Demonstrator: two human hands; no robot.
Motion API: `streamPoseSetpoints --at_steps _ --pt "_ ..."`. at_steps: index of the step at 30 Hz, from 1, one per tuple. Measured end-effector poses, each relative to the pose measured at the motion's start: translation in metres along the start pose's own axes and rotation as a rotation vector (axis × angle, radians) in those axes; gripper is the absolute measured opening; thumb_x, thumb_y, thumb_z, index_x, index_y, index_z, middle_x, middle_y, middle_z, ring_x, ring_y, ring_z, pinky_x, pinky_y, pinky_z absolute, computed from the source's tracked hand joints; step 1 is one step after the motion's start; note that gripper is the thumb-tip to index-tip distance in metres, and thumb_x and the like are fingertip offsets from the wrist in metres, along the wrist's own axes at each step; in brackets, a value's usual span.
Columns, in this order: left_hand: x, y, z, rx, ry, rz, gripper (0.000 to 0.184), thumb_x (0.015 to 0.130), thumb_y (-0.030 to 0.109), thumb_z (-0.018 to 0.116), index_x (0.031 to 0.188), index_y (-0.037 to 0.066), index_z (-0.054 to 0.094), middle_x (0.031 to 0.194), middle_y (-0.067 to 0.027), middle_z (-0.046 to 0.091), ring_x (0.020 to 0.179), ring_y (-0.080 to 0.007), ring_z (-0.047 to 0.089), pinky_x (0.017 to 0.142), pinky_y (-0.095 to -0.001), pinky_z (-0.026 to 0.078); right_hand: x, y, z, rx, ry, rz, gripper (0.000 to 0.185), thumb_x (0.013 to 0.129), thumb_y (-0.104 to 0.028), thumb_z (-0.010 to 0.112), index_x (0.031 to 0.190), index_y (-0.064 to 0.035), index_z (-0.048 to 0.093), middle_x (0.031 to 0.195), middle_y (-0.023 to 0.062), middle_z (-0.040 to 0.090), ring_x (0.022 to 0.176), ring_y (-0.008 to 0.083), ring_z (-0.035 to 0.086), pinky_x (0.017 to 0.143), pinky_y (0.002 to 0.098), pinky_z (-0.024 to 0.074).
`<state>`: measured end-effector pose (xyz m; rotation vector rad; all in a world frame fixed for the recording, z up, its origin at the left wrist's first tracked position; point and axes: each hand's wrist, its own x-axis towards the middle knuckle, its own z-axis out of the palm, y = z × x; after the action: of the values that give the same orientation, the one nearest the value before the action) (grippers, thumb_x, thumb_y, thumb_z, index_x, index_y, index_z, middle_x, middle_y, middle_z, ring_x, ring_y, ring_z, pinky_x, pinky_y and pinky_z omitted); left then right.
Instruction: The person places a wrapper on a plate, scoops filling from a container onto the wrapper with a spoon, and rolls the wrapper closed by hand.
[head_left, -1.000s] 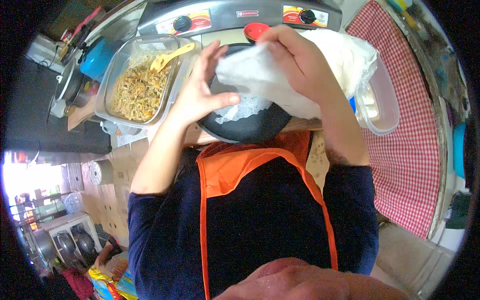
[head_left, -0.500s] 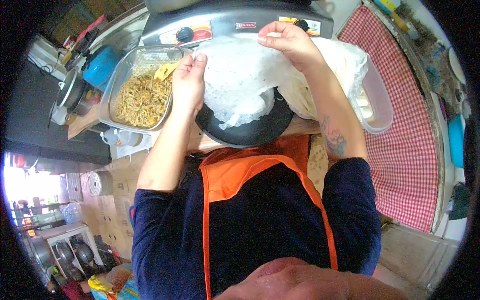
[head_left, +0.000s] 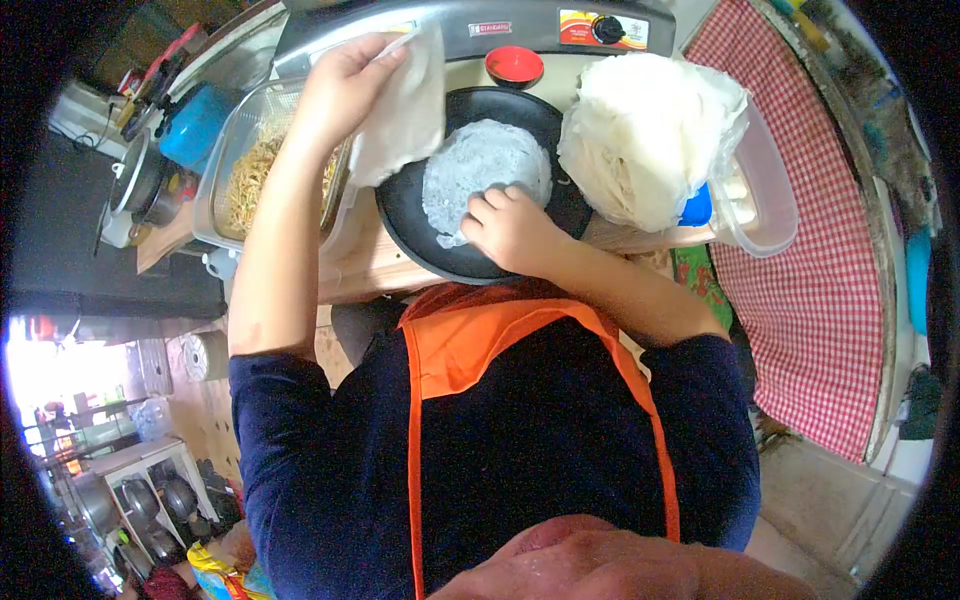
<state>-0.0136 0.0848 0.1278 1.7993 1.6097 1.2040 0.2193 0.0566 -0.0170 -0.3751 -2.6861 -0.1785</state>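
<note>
My left hand (head_left: 352, 78), at the upper left, pinches the top corner of a limp off-white wrapper (head_left: 408, 110), which hangs down between the noodle basket and the pan. In the black pan (head_left: 400, 215) a thin, translucent round wrapper (head_left: 470, 165) lies flat with a ragged edge. My right hand (head_left: 510, 230) rests on that wrapper's lower right part, fingers curled down at its surface. Whether the fingertips grip its edge is partly hidden. To the right of the pan sits a stack of pale wrappers (head_left: 655, 130) in clear plastic.
A wire basket of noodles (head_left: 255, 185) stands left, partly behind my left forearm. A small red bowl (head_left: 515, 67) is beyond the pan, before the stove's knob panel (head_left: 605, 28). At right are a plastic tub (head_left: 775, 215) and a red checked cloth (head_left: 810, 290).
Both hands held up a translucent sheet over the pan; now my left hand has moved up and left with a hanging wrapper. My right hand has come down onto the pan, uncovering the red bowl.
</note>
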Motion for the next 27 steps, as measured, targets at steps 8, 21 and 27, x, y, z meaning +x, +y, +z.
streamPoseSetpoints --at_steps 8,21,27 --pt "0.033 -0.009 0.026 0.472 0.185 0.764 0.026 0.08 0.012 0.06 0.105 0.012 0.067 0.086 -0.0103 0.065 0.079 -0.0266 0.064 0.072 -0.0344 0.05 -0.014 0.01 -0.017 0.17 -0.087 0.043 0.019 0.075 -0.024 0.064 0.085 -0.0099 0.059 0.084 0.0043 0.053 0.084 0.0245 0.053 0.072 0.038 0.0439" --pt "-0.048 -0.051 0.08 0.705 -0.433 0.388 0.015 0.08 0.017 0.055 0.09 0.01 0.065 0.087 -0.0122 0.065 0.083 -0.0312 0.064 0.071 -0.0423 0.051 -0.011 0.007 -0.025 0.177 -0.148 0.043 0.01 0.082 -0.019 0.059 0.081 -0.0087 0.059 0.083 0.0054 0.056 0.081 0.0254 0.056 0.071 0.0369 0.0436" --pt "-0.054 -0.052 0.086 0.655 -0.269 0.139 0.016 0.082 0.018 0.056 0.091 0.009 0.065 0.084 -0.0148 0.065 0.082 -0.034 0.063 0.071 -0.0437 0.05 -0.002 0.01 -0.088 0.515 0.017 0.17 0.007 0.082 -0.015 0.053 0.083 -0.0082 0.057 0.079 0.0121 0.057 0.077 0.0325 0.059 0.07 0.0438 0.0461"
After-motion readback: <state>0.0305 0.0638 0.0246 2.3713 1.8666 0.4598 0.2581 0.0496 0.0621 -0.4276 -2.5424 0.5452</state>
